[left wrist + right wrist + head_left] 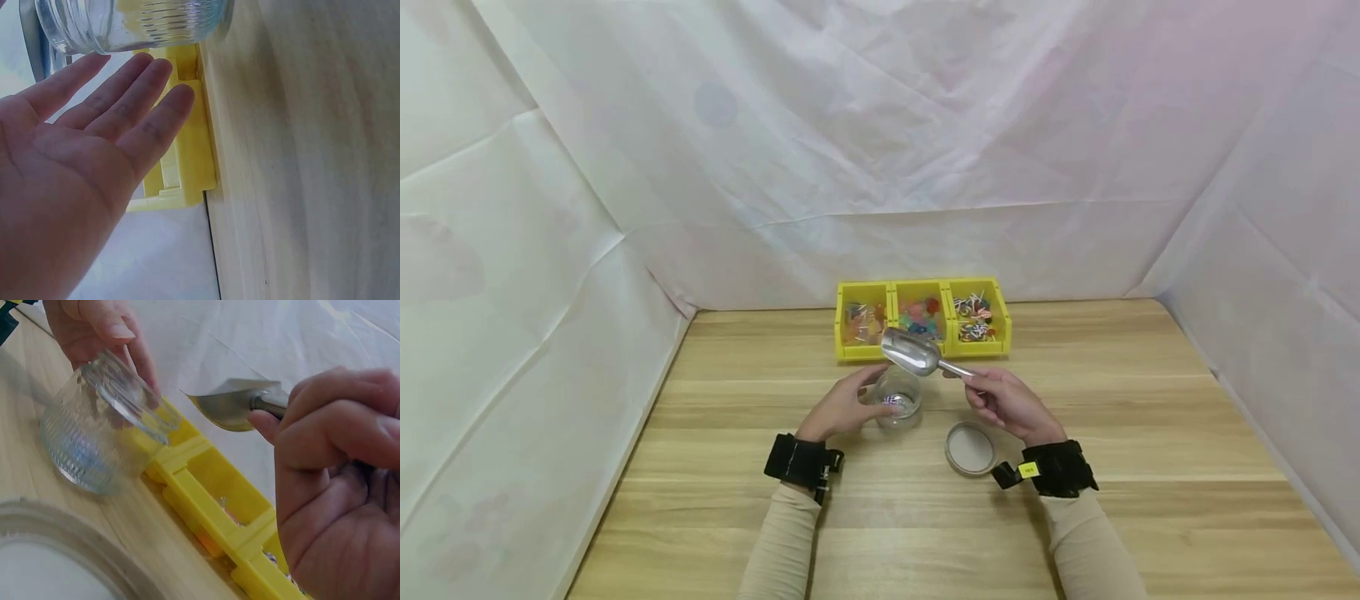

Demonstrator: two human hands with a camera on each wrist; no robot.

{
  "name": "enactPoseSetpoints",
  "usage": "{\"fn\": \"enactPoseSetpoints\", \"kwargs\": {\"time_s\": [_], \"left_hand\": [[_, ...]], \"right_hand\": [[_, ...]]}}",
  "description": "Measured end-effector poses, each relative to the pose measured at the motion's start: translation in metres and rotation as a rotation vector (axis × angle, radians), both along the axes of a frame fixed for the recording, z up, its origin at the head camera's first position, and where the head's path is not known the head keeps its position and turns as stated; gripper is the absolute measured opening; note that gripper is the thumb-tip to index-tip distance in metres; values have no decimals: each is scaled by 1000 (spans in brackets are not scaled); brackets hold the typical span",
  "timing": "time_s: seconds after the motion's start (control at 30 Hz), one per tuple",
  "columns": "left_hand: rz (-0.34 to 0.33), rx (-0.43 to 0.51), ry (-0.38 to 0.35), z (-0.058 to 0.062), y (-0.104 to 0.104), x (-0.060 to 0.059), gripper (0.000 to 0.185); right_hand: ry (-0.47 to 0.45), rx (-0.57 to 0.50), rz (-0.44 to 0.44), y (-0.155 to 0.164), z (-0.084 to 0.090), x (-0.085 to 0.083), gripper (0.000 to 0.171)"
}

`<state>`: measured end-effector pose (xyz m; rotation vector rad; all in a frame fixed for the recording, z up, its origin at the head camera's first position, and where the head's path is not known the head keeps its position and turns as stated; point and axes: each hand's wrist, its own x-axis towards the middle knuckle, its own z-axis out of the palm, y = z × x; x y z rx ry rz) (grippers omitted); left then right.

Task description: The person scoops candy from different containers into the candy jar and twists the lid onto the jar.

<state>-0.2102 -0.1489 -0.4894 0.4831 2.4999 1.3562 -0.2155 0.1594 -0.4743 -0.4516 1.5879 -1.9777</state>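
Observation:
A clear ribbed glass jar (898, 398) stands on the wooden table with a few small coloured pieces at its bottom. My left hand (842, 408) lies against the jar's left side. In the left wrist view this hand (94, 156) shows a flat palm and straight fingers reaching the jar (131, 25). My right hand (1006, 404) grips the handle of a metal scoop (912, 351). The scoop's bowl hangs just above and behind the jar's mouth. In the right wrist view the scoop (231, 406) is above the jar (100, 437), held by the right hand (337, 469).
A yellow three-compartment bin (922, 319) with small coloured items sits just behind the jar. A round jar lid (971, 448) lies flat on the table near my right wrist. White sheeting walls the table (1150, 417) at the back and both sides.

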Motion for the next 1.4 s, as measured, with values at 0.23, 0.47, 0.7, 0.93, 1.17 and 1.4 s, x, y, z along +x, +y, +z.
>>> {"fn": "enactPoseSetpoints", "kwargs": {"time_s": [0.23,0.47,0.7,0.93,1.17,1.4], "left_hand": [[24,1,41,2,0,0,70],[25,21,75,-1,0,-1,63],[34,43,92,0,4,-1,62],[49,70,120,3,8,1,51],[97,131,177,6,11,2,35],[149,193,196,12,13,6,39]], "right_hand": [[-19,-62,-48,-22,6,-7,50],[-31,-74,-37,-42,8,-12,52],[-49,-99,-33,-52,9,-11,42],[-67,-147,-5,-67,10,-9,47],[-55,-116,-1,-84,11,-7,50],[-31,-38,-9,-100,12,-5,44]]}}
